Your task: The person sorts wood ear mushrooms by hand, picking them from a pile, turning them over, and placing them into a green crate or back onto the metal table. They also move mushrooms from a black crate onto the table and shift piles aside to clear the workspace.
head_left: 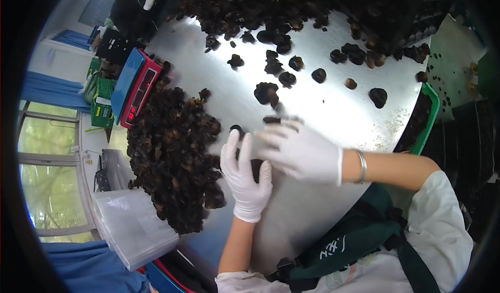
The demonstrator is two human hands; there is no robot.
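Note:
Both my hands wear white gloves over the metal table (312, 121). My left hand (247, 181) is palm up with its fingers partly spread, and a dark mushroom-like piece (256, 169) lies against its palm between thumb and fingers. My right hand (302, 149) reaches in from the right, blurred, just beside the left one; a dark piece (271, 120) shows at its fingertips, and whether it is gripped is unclear. Another dark piece (237, 129) touches the left fingertips. Loose dark pieces (266, 93) are scattered beyond my hands.
A heap of dark pieces (174, 152) lies at left beside a red and blue scale (136, 88). A larger heap (250, 3) covers the far side. Plastic bags (133, 222) sit lower left, a green basket (431, 118) at right. Another person (133, 11) stands at upper left.

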